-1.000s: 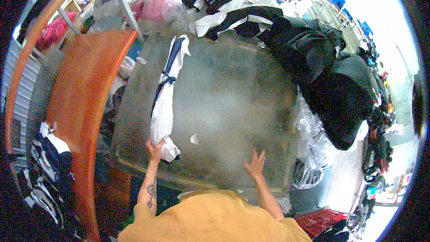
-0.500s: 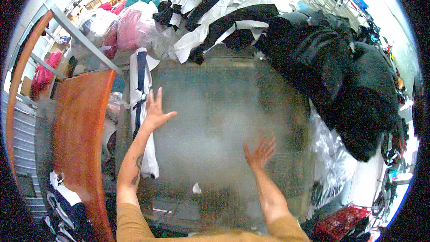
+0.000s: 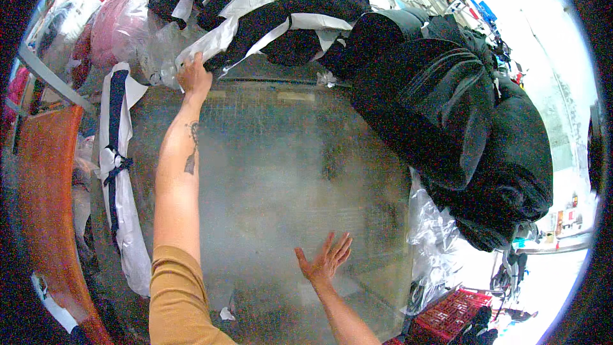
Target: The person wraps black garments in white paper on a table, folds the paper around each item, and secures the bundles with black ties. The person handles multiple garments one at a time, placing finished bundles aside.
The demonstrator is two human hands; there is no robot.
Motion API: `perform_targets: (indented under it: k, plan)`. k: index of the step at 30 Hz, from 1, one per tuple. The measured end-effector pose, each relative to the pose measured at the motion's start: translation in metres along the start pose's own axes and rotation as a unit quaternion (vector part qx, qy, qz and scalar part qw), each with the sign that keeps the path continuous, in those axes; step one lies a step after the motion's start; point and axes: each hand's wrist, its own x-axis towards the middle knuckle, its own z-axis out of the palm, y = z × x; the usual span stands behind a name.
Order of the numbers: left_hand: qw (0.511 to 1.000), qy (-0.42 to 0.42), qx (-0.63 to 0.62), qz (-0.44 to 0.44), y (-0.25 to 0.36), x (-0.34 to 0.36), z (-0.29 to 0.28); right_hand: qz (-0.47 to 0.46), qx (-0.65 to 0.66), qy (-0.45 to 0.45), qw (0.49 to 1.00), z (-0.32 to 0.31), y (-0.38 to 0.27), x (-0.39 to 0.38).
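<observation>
My left arm stretches to the far left of the glossy table (image 3: pixel 281 153). There my left hand (image 3: pixel 195 78) closes on the near end of a long black-and-white fabric bundle (image 3: pixel 274 22), which lies with others along the far edge. Its fingertips are partly lost against the white material. My right hand (image 3: pixel 325 259) hovers over the near part of the tabletop, fingers spread, holding nothing. A narrow white bundle with a dark stripe (image 3: pixel 118 172), tied with a dark strip, lies along the table's left edge.
Large black fabric rolls (image 3: pixel 440 102) crowd the right side, with clear plastic wrap (image 3: pixel 431 223) below them. A red crate (image 3: pixel 450 316) stands at lower right. Left of the table are an orange-brown panel (image 3: pixel 51 198) and a grey metal bar (image 3: pixel 54 76). Pink material in plastic (image 3: pixel 121 25) sits behind.
My left hand has gone forward from above the table's left part and closed on the bundle's end. My right hand has come nearer, still spread. The view has shifted to the right.
</observation>
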Motion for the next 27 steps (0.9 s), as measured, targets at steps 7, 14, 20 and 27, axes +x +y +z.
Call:
perform_targets:
  k: [7,14,20,27]
  plan:
    - [0.967,-0.005,-0.138,0.215,0.091,-0.083,-0.237,0.012,0.012,0.037,0.999,0.005,-0.002,0.005]
    - [0.962,-0.198,-0.163,0.093,-0.008,-0.383,-0.411,0.037,0.051,0.002,0.998,-0.008,-0.006,-0.003]
    - [0.853,-0.516,0.018,-0.074,-0.12,-0.583,-0.541,0.042,0.033,0.03,0.998,-0.004,-0.006,-0.009]
    - [0.92,-0.391,-0.026,0.0,-0.045,-0.465,-0.508,0.055,0.062,0.0,0.997,-0.017,-0.012,-0.007]
